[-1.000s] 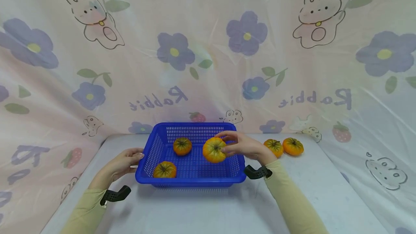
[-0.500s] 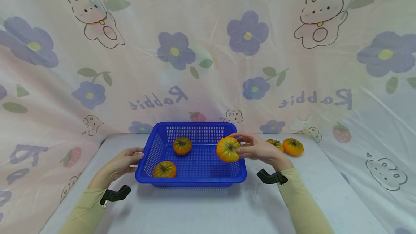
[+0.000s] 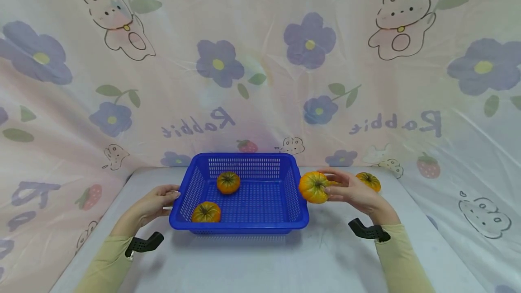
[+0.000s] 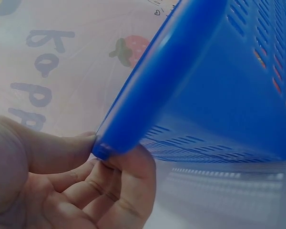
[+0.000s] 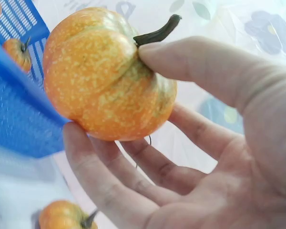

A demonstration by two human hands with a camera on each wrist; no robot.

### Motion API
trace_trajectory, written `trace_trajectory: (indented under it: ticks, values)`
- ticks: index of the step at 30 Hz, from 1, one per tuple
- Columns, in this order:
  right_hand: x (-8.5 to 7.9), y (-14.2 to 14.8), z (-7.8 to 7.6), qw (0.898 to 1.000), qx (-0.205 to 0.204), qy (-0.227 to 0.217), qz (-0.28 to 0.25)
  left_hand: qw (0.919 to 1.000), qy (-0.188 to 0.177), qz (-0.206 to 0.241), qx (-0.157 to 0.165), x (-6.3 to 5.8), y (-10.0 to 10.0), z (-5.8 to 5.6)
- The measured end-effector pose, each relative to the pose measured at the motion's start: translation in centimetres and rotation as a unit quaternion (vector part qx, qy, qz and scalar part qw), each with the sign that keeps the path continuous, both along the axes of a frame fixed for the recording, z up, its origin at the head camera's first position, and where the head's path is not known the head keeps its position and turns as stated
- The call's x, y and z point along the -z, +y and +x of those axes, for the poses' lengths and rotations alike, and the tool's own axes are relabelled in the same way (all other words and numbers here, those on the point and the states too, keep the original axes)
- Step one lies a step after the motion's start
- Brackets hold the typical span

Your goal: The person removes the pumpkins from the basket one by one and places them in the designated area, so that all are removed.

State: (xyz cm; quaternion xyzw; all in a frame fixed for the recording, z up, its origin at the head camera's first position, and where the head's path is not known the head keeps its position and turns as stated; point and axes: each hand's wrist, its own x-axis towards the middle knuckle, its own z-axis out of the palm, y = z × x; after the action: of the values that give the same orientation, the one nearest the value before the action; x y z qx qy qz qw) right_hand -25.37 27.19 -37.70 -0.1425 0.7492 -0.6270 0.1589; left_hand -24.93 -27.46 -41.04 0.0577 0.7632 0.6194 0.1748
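Note:
My right hand (image 3: 352,192) holds a small orange pumpkin (image 3: 314,187) just beyond the right rim of a blue plastic basket (image 3: 240,226). In the right wrist view the thumb presses beside the dark stem of this pumpkin (image 5: 105,76), with fingertips under its lower side. My left hand (image 3: 156,205) pinches the basket's left rim. The left wrist view has the thumb on top of the rim (image 4: 119,129) and curled fingers beneath. Inside the basket lie two more pumpkins, one toward the back (image 3: 228,183) and one at the front left (image 3: 206,212).
Another pumpkin (image 3: 368,181) rests on the white table (image 3: 260,266) at the back right, partly behind my right hand. A patterned curtain (image 3: 260,103) with flowers and rabbits hangs behind the table.
My right hand has carried its pumpkin rightward, from over the basket to outside its right rim. It now hides a pumpkin on the table. My left hand stays on the rim.

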Motion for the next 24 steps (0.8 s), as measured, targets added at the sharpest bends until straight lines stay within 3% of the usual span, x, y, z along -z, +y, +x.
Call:
trace_trajectory:
  ticks: [9, 16, 24]
  values:
    - [2.5, 2.7, 0.7, 0.999, 0.032, -0.025, 0.017, 0.9999, 0.001, 0.006, 0.008, -0.1, 0.0, 0.0]
    - [5.2, 4.3, 1.2, 0.998, 0.021, -0.055, 0.008, 1.0000, 0.002, -0.003, -0.001, -0.1, 0.0, -0.1]
    - [7.4, 4.8, 1.2, 0.995, 0.036, -0.088, 0.015, 1.0000, 0.003, -0.003, 0.004, -0.1, 0.1, 0.0]
